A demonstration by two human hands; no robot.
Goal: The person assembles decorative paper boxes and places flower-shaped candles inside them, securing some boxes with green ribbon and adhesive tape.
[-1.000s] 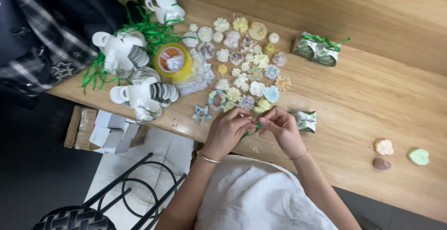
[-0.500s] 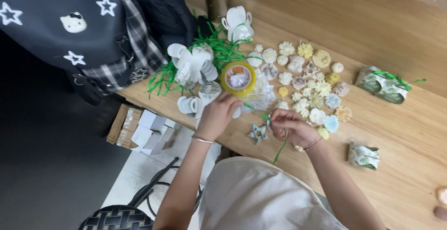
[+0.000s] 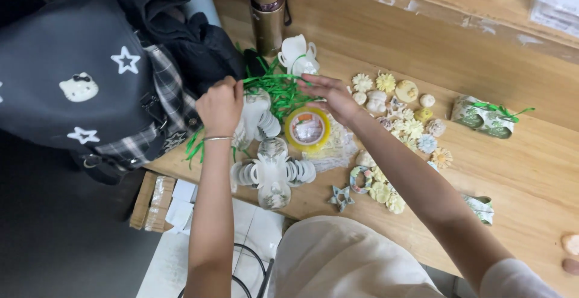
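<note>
Ribbon, green and thin, sits between both hands: left hand pinches it shut, right hand lies flat, fingers apart, above the tape.

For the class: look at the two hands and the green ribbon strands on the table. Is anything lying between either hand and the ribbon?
Nothing visible. The left hand and right hand are both already at the green ribbon strands, above the white folded boxes.

Left hand fisted, arm extended; right hand reaching forward (fingers spread).
</note>
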